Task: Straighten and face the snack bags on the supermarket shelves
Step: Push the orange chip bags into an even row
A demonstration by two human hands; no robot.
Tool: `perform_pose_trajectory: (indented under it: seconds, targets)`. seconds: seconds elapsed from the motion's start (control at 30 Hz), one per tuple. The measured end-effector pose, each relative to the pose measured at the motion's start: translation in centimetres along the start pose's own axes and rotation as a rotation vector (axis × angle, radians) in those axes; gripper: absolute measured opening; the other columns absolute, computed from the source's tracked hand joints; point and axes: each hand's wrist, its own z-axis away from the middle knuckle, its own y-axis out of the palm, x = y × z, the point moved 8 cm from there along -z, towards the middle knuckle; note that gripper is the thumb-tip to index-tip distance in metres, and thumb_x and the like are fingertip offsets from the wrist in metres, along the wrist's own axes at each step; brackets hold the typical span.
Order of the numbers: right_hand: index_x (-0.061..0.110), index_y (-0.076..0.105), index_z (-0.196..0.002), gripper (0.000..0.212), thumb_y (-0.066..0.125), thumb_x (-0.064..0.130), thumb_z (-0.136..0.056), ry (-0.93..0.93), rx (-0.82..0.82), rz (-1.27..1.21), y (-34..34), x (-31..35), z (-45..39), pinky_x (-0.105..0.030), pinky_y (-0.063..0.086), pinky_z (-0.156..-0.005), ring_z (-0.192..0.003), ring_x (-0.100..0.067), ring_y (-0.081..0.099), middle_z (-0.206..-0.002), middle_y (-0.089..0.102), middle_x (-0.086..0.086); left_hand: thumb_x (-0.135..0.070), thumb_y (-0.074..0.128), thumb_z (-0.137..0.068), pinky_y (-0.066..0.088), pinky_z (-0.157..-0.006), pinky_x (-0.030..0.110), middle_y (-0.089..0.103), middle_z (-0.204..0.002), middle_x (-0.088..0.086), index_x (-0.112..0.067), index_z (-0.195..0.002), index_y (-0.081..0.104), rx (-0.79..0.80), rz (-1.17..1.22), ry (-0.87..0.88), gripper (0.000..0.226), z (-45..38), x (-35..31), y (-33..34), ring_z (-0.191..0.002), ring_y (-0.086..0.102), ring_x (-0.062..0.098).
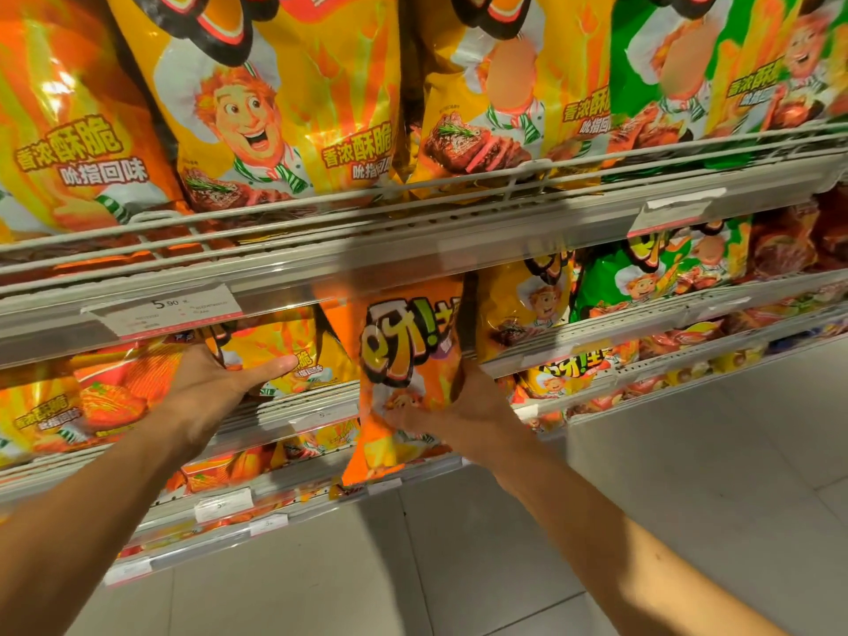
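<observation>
My right hand (463, 408) grips an orange snack bag (404, 360) by its lower right side, thumb across the front. The bag hangs upright in front of the second shelf, its bottom below that shelf's rail. My left hand (220, 383) reaches into the second shelf with the thumb stretched right against a yellow-orange bag (284, 355); its fingers are hidden behind the bags. A bag with tomato pictures (114, 397) stands left of that hand.
The top shelf (413, 231) carries large yellow chef bags (275, 107) and green ones (679, 75) behind a wire rail. More yellow and green bags (642, 277) fill the second shelf at right. Lower shelves (275, 498) with price tags jut out. Grey floor tiles (596, 521) lie below.
</observation>
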Motion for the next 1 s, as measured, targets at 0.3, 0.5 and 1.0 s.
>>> perform_pose_trajectory:
  seconds: [0.3,0.5,1.0]
  targets:
    - [0.039,0.049,-0.128,0.097,0.093,0.05,-0.042,0.01,-0.06,-0.065,-1.9,-6.3,5.0,-0.036,0.061,-0.087,-0.103,-0.003,0.069,-0.113,0.071,0.02,-0.039,0.089,-0.057,0.051,-0.068,0.04,0.061,-0.078,0.024,0.011,-0.087,0.062,-0.018,0.033,0.002,0.064,-0.8,-1.9,5.6,-0.066,0.052,0.026]
    - [0.044,0.054,-0.117,0.102,0.101,0.042,-0.027,0.104,-0.16,-0.101,-5.7,-10.6,7.6,-0.028,0.062,-0.068,-0.093,-0.003,0.071,-0.106,0.073,0.019,-0.018,0.091,-0.066,0.048,-0.101,0.057,0.065,-0.109,0.026,0.009,-0.111,0.056,-0.019,0.092,-0.013,0.064,-1.2,-4.9,10.6,-0.108,0.062,0.038]
    - [0.043,0.051,-0.123,0.104,0.09,0.073,-0.032,0.046,-0.029,0.125,-10.3,-7.6,0.6,-0.01,0.053,-0.077,-0.097,0.009,0.067,-0.104,0.071,0.03,-0.037,0.091,-0.058,0.053,-0.098,0.05,0.071,-0.114,0.014,-0.009,-0.113,0.063,-0.058,0.06,-0.116,0.068,-1.2,-3.7,9.8,-0.108,0.067,0.032]
